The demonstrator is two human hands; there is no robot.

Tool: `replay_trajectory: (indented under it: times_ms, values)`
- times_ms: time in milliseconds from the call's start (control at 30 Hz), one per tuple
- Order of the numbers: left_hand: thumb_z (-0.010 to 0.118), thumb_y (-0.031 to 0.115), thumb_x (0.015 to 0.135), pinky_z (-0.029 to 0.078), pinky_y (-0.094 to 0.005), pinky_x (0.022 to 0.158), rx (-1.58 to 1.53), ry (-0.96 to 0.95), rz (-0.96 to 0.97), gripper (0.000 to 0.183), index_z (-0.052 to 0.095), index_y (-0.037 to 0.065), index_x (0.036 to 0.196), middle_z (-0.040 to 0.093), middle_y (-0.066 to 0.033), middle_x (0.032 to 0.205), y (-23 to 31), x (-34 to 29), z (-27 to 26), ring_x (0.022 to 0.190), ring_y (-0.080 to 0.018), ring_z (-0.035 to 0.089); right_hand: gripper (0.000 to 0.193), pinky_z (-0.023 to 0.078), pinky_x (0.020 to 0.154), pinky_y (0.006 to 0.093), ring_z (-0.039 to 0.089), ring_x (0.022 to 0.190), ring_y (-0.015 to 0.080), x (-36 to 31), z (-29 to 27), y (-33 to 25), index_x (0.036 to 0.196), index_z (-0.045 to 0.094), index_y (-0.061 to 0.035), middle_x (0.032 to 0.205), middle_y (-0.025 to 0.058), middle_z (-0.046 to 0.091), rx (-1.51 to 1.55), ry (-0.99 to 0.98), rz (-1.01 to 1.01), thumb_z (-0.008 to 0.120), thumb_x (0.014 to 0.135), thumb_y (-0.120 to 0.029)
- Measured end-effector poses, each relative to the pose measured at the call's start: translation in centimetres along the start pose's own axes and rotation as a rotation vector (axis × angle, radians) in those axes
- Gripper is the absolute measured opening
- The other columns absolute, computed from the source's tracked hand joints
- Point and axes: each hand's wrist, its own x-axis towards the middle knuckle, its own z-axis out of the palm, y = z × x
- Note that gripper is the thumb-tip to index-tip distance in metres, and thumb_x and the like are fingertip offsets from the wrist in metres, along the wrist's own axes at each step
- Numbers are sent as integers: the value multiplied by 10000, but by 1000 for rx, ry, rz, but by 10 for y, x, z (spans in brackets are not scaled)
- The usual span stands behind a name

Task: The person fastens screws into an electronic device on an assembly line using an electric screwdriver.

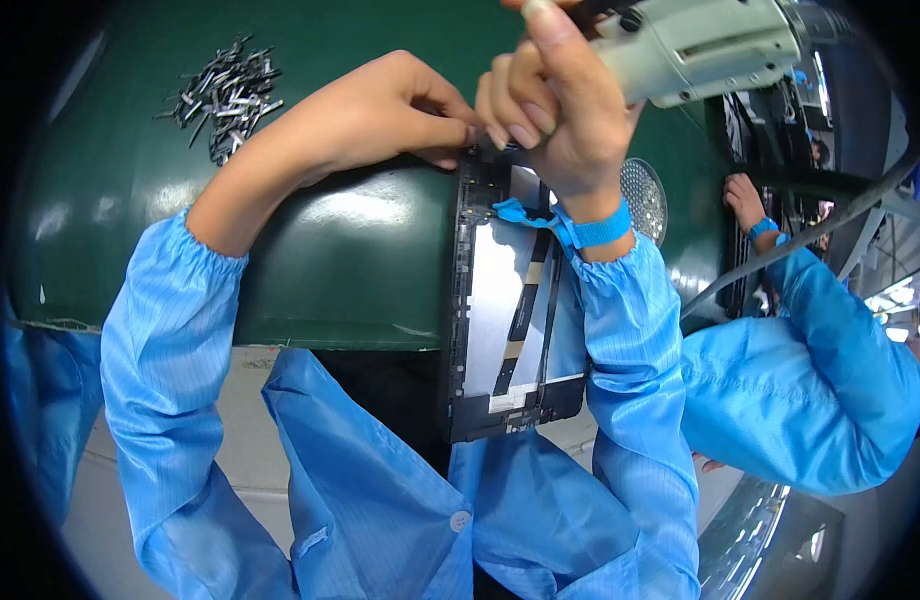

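An opened tablet (495, 275), with a black frame and a silver inside, lies lengthwise before me, its near end jutting past the table edge. At its far end my left hand (375, 120) is closed, thumb and fingers pinched at the corner; what is between them is hidden. My right hand (580, 125) grips a pale green electric screwdriver (705, 50), held sideways and pointing away from the tablet's frame. Its other fingers curl down to the tablet's far edge, close to my left fingertips. The screwdriver's tip is out of sight.
A heap of small dark and silvery strips (225, 95) lies at the far left of the green table (350, 270). Right of the tablet sits a round dish (645, 200) of tiny pieces. A grey cable (810, 235) crosses near a co-worker's hand (745, 200).
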Motion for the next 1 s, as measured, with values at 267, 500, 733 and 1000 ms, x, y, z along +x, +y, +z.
replay_trajectory:
  times_ms: [267, 500, 733, 1000]
  values:
    - [636, 110, 858, 526, -244, 751, 34, 1, -116, 224, 694, -77, 966, 691, -86, 829, 13, 2, 1, 760, -123, 659, 59, 319, 414, 211, 447, 464, 46, 7, -6, -2, 905, 623, -4, 645, -6, 548, -76, 3, -138, 646, 921, -56]
    - [632, 95, 896, 530, -244, 806, -63, 95, -149, 214, 687, -68, 1023, 697, -95, 918, 12, -1, 4, 850, -128, 665, 118, 464, 573, 228, 579, 656, 60, 11, -8, 11, 930, 660, -3, 738, 5, 637, -51, 27, -265, 721, 867, -82]
    - [626, 69, 891, 535, -270, 842, -29, 118, -249, 214, 674, -82, 1035, 700, -116, 954, 18, 2, 6, 881, -167, 675, 305, 499, 667, 265, 607, 775, 92, 18, -14, 27, 1088, 648, -21, 899, 49, 666, 30, -14, -338, 660, 929, -281]
    - [600, 58, 923, 557, -314, 877, 40, 113, -267, 238, 620, -101, 1100, 681, -151, 1020, 17, 6, 8, 929, -217, 680, 249, 527, 691, 296, 670, 727, 163, 17, -19, 29, 854, 701, -48, 774, 67, 703, -139, 49, -350, 764, 779, -277]
